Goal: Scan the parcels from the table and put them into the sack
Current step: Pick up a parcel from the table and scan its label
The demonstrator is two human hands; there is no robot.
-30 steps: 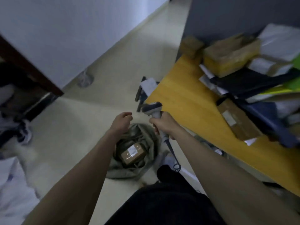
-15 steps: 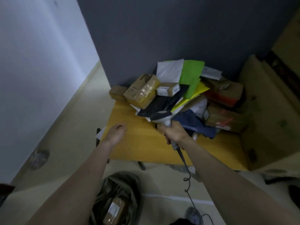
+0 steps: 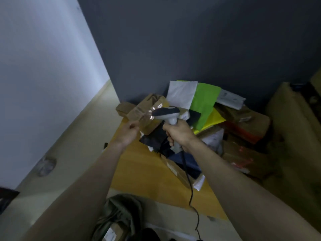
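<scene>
A heap of parcels lies on the yellow wooden table (image 3: 139,173): a taped brown box (image 3: 147,110), a white mailer (image 3: 182,93), a green mailer (image 3: 205,101), a black bag (image 3: 152,139) and a flat brown parcel (image 3: 175,171). My right hand (image 3: 178,134) grips the handle of a grey barcode scanner (image 3: 165,113), whose head hangs over the taped box. My left hand (image 3: 129,132), fingers loosely curled and holding nothing, is at that box's near corner. The olive sack (image 3: 121,209) stands open on the floor below, with a labelled parcel (image 3: 112,233) inside.
The scanner cable (image 3: 191,197) hangs over the table's front edge to the floor. More brown boxes (image 3: 243,122) are stacked at the right, beside a large cardboard sheet (image 3: 291,136). A dark grey wall stands behind the table. A small round object (image 3: 46,166) lies on the floor.
My view has swung up from the sack to the table. Both hands have moved forward over the table; the left hand has reached the taped box and the scanner now points over it.
</scene>
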